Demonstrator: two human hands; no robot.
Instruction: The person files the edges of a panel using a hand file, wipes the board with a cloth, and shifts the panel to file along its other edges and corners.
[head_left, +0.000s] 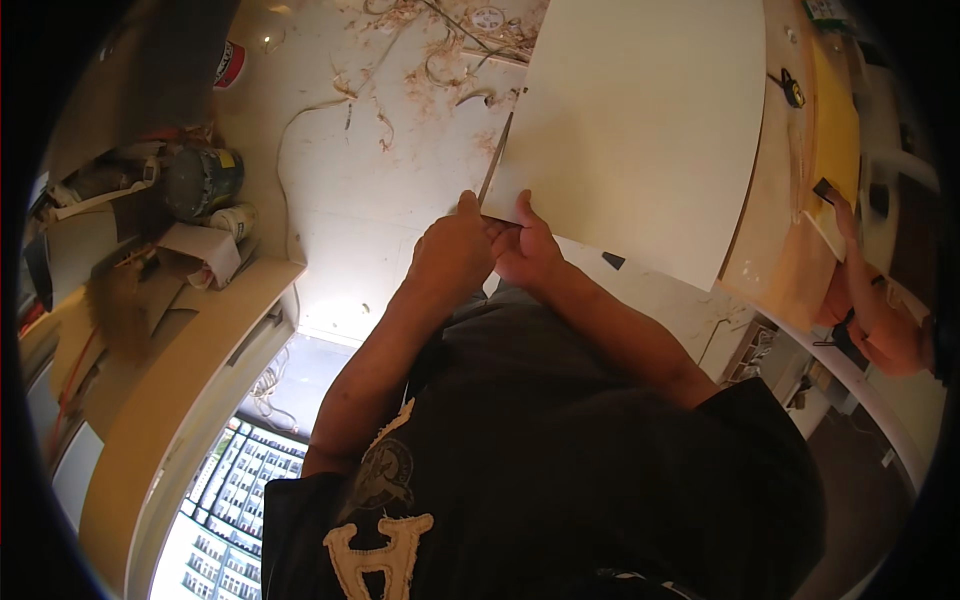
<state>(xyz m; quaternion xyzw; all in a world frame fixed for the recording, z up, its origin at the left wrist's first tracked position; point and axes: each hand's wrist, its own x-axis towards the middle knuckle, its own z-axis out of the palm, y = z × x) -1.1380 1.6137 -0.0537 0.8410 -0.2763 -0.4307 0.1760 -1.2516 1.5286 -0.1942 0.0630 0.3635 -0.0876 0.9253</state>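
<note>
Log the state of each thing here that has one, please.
Left hand: fingers curled, grip unclear
Right hand: thumb raised, grip unclear
White panel: broad face up, corner at right hand
Thin dark strip: slanting beside panel
Curled scraps: loose, scattered
Tape measure: lying, blade unclear

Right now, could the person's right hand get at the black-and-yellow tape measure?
Probably not without a long reach or a step: the right hand is at the pale panel's near left corner, and the panel's width separates it from the tape measure.
</note>
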